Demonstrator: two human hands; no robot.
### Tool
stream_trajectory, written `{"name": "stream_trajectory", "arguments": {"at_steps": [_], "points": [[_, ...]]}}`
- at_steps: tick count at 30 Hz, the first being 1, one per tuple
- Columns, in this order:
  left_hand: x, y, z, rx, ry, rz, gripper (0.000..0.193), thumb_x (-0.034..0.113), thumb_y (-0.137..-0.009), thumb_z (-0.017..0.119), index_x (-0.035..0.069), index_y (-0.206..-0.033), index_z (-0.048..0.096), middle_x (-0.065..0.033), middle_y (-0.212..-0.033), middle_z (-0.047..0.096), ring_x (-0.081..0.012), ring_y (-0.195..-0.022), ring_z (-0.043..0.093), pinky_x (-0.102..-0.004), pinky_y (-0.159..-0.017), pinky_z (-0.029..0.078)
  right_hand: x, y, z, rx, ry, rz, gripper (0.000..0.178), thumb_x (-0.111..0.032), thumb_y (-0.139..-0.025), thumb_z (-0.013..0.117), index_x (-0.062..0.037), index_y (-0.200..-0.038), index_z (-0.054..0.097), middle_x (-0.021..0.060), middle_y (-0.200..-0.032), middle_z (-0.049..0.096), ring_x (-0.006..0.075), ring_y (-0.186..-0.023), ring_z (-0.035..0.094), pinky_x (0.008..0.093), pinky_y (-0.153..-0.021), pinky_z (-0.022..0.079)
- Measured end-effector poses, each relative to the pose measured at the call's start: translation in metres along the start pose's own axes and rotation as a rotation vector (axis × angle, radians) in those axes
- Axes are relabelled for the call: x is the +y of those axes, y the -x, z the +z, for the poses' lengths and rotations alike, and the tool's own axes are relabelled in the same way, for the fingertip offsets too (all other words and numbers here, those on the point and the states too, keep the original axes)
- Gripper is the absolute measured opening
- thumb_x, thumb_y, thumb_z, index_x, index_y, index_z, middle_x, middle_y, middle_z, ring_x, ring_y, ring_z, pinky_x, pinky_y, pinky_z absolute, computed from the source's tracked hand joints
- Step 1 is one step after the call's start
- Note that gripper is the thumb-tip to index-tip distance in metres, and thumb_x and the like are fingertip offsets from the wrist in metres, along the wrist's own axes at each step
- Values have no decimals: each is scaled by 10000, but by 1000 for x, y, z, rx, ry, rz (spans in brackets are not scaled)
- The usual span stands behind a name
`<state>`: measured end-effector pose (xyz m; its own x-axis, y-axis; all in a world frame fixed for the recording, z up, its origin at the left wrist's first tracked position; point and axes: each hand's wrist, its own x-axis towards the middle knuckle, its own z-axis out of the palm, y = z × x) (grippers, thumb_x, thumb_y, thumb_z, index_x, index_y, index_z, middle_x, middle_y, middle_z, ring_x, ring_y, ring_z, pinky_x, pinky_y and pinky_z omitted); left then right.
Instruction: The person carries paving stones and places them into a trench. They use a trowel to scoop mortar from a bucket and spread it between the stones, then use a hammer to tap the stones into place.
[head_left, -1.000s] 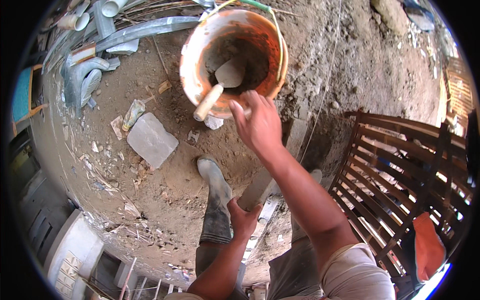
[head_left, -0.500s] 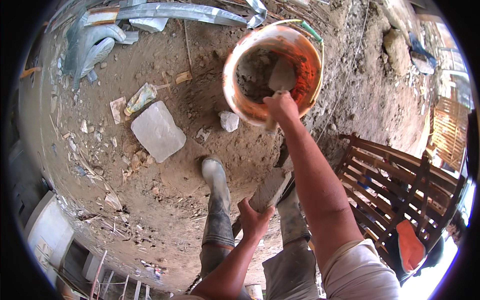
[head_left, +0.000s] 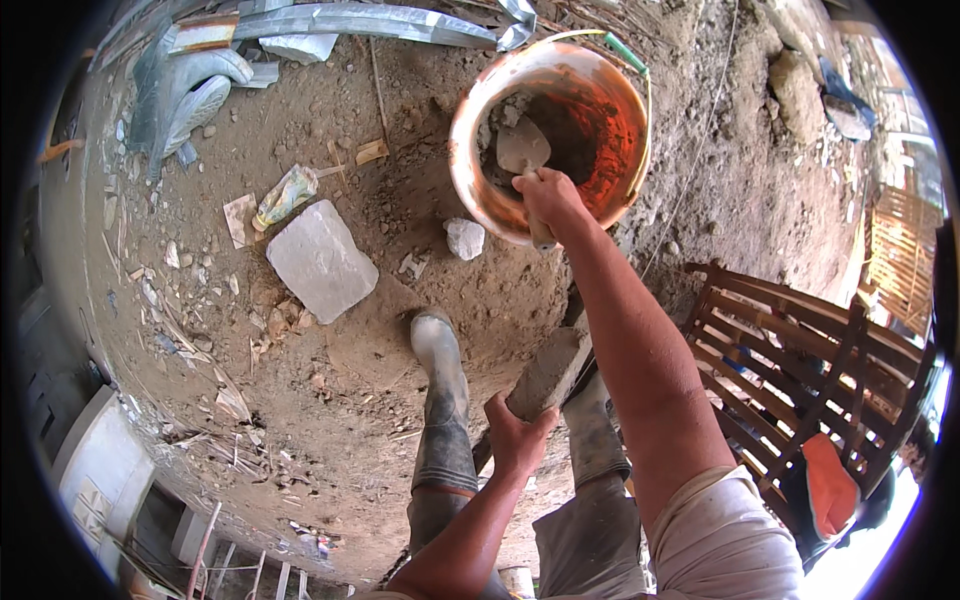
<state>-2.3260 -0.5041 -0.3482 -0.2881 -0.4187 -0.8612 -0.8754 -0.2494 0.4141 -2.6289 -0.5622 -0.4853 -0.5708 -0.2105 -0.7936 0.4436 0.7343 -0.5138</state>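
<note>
Closed round a trowel's handle, my right hand [head_left: 553, 203] is over the near rim of an orange bucket [head_left: 473, 190]. The trowel [head_left: 523, 147] has its blade down inside, against the grey mortar [head_left: 515, 108] at the bucket's left side. Lower down, in front of my legs, my left hand [head_left: 521, 432] grips the near end of a grey brick [head_left: 549, 372]. The brick is tilted, its far end pointing up and right toward my right forearm. Part of my left hand's fingers is hidden behind the brick.
A flat pale stone slab [head_left: 322, 262] lies left of my boot [head_left: 437, 345], with a crumpled plastic bottle [head_left: 287, 196] behind it. A white rock [head_left: 464, 239] sits near the bucket. Bent metal strips [head_left: 370, 22] lie at the back. A slatted wooden frame [head_left: 790, 365] stands at the right.
My right hand has drawn the trowel blade leftward inside the bucket, from the middle to the mortar on its left side. The left hand still holds the brick in nearly the same place.
</note>
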Motion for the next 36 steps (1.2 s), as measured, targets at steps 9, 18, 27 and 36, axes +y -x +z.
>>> {"name": "stream_trajectory", "arguments": {"at_steps": [9, 18, 27, 36], "points": [[-10, -1, 9, 23, -79, 1, 761, 274, -684, 819, -68, -1234, 420, -213, -1176, 484, -308, -1084, 524, -402, -961, 426, 18, 34, -17, -85, -382, -116, 238, -236, -889, 623, -16, -979, 634, 32, -775, 590, 132, -675, 558, 329, -617, 477], [-44, -8, 22, 40, -107, 80, 705, 174, -711, 818, -66, -1227, 401, -167, -1155, 470, -238, -1032, 519, -363, -923, 438, 65, 110, -50, -166, -705, -343, 447, -215, -905, 637, -4, -1276, 507, 14, -766, 553, 99, -586, 530, 262, -532, 453], [-55, -9, 26, 20, -102, 60, 763, 252, -704, 831, -63, -1248, 399, -226, -1218, 465, -324, -1137, 494, -409, -997, 395, 183, 185, -93, 238, -632, -206, 440, -127, -859, 632, -26, -1273, 521, 28, -862, 562, 93, -671, 529, 262, -597, 465], [-50, -7, 31, 23, -144, 83, 763, 230, -718, 825, -65, -1269, 387, -221, -1232, 451, -301, -1146, 478, -400, -1007, 381, 239, 72, -114, 726, 249, -13, 275, -169, -843, 583, -12, -1060, 518, 255, -991, 636, 441, -926, 605, 496, -794, 488]]}}
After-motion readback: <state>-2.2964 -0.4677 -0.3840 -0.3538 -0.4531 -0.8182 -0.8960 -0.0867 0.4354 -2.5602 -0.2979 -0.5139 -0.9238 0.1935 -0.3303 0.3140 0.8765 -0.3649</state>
